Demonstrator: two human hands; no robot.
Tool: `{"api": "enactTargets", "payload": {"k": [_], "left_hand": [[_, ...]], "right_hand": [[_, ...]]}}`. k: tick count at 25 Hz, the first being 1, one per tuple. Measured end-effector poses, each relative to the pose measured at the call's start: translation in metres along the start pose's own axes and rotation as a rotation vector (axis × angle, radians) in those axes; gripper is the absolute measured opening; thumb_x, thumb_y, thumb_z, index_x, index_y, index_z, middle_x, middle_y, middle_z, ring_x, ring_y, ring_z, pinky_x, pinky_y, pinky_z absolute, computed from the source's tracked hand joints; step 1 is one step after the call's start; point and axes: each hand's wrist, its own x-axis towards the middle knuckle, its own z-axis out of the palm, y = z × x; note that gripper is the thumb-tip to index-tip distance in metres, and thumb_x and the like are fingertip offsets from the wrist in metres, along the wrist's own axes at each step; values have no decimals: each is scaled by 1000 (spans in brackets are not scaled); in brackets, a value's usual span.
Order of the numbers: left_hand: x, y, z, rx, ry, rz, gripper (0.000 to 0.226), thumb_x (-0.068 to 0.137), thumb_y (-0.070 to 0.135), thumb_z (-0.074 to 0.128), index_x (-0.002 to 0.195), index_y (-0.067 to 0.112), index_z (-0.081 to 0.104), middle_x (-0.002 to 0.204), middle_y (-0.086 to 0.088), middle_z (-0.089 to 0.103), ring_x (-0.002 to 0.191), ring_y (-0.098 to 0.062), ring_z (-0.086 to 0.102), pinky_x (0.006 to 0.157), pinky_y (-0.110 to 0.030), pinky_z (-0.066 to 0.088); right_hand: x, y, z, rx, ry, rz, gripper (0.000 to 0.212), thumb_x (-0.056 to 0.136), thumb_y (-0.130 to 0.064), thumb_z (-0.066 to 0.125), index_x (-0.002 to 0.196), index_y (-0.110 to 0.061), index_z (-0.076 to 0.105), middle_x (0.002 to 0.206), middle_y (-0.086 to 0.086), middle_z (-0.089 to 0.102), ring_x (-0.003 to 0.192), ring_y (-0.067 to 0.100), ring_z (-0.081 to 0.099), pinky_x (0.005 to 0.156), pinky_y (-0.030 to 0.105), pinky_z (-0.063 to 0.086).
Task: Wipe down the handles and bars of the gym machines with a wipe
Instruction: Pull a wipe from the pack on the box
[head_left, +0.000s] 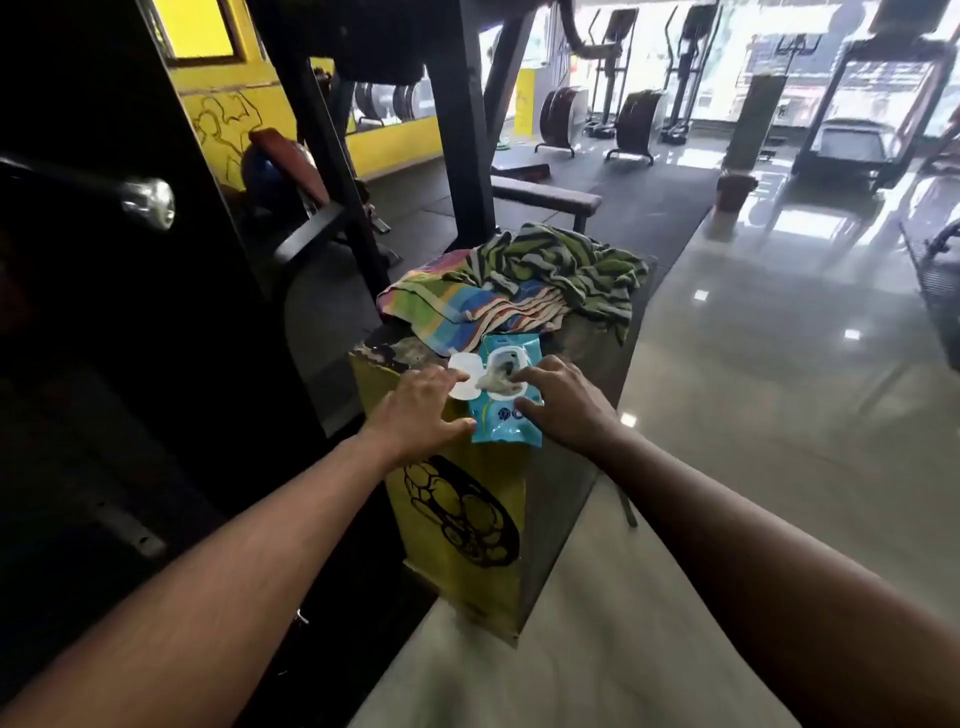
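A blue wipes pack lies on top of a yellow box, its white lid flipped open to the left. A greyish wipe sticks out of the opening. My left hand rests on the pack's left edge, fingers on the lid and thumb against the pack. My right hand lies over the pack's right side, its fingertips pinching the protruding wipe. At far left a chrome bar end of a black machine juts out.
Striped towels are heaped on the far half of the box. A black machine frame and a bench stand behind it. Ellipticals and a treadmill line the bright back windows. Glossy floor spreads to the right.
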Motion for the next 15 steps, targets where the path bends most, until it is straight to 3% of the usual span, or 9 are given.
{"api": "enactTargets", "payload": {"k": [4, 7, 12, 15], "left_hand": [[47, -8, 22, 32, -36, 17, 84, 85, 54, 64, 153, 25, 22, 159, 0, 23, 146, -19, 15, 118, -40, 20], [71, -16, 42, 137, -39, 69, 90, 85, 59, 58, 154, 22, 14, 161, -2, 16, 147, -21, 10, 121, -40, 16], [85, -25, 62, 140, -116, 38, 97, 82, 68, 55, 155, 25, 7, 163, 1, 10, 149, -22, 5, 121, -47, 12], [92, -30, 66, 154, -101, 48, 97, 80, 71, 55, 155, 28, 10, 162, 2, 13, 149, -23, 7, 120, -49, 11]], "right_hand": [[40, 18, 21, -134, -66, -12, 47, 91, -41, 59, 136, -30, 53, 134, 6, 47, 119, 28, 47, 88, 43, 51], [59, 30, 38, -157, -112, -16, 48, 88, -44, 59, 134, -31, 52, 126, 6, 44, 115, 27, 45, 83, 41, 49], [73, 38, 50, -56, -55, -7, 27, 97, -41, 51, 117, -28, 64, 117, 1, 45, 105, 19, 43, 80, 38, 49], [75, 47, 60, -3, 3, -23, 23, 99, -40, 44, 109, -29, 61, 114, -7, 51, 103, 16, 50, 83, 35, 48]]}}
